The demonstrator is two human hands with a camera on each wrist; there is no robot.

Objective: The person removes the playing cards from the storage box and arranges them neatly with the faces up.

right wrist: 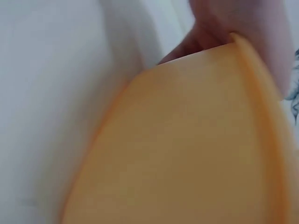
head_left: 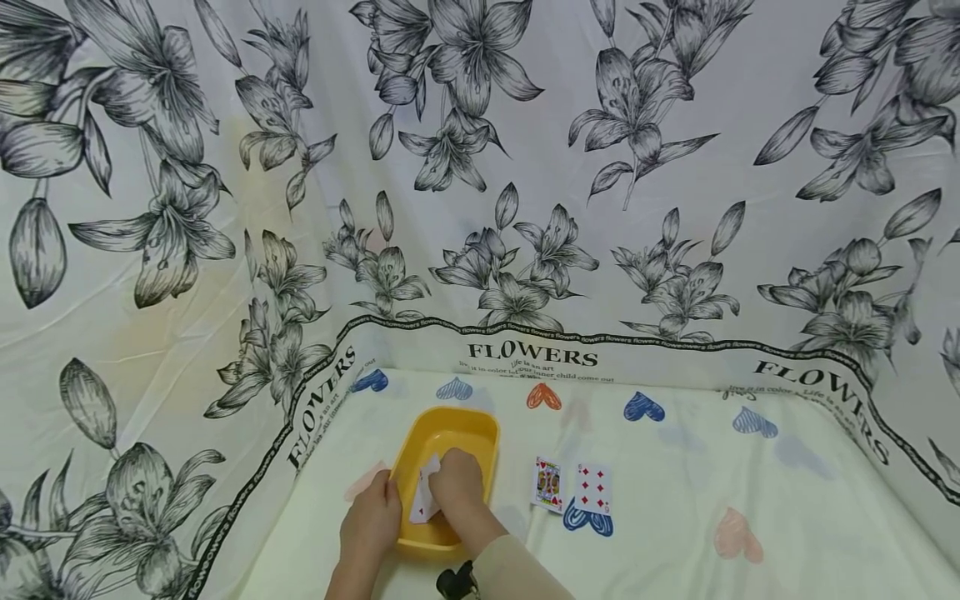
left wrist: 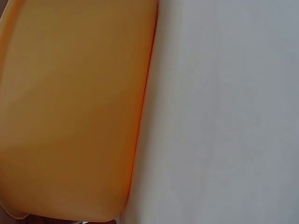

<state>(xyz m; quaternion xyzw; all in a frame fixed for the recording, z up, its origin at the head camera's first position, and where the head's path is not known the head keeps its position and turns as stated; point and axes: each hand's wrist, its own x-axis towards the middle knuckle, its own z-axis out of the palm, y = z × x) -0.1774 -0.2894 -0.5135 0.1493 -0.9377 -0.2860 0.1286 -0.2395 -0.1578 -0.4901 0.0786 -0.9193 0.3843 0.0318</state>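
Observation:
A yellow plastic tray (head_left: 491, 454) stands on the heart-print cloth. My left hand (head_left: 372, 517) grips its left side, thumb up over the rim. Inside the tray, my right hand (head_left: 459, 483) holds white playing cards (head_left: 422, 506) with curled fingers; their faces are mostly hidden by the hand. In the left wrist view the tray's outer wall (left wrist: 79, 102) fills the left half. The right wrist view shows another outer wall (right wrist: 182, 140), blurred, with fingers behind its far end.
To the right of the tray, a king card (head_left: 548, 484) and a six of diamonds (head_left: 594, 488) lie face up side by side. White flower-print fabric (head_left: 540, 275) rises behind and to the left. A black device (head_left: 456, 581) sits at the right wrist.

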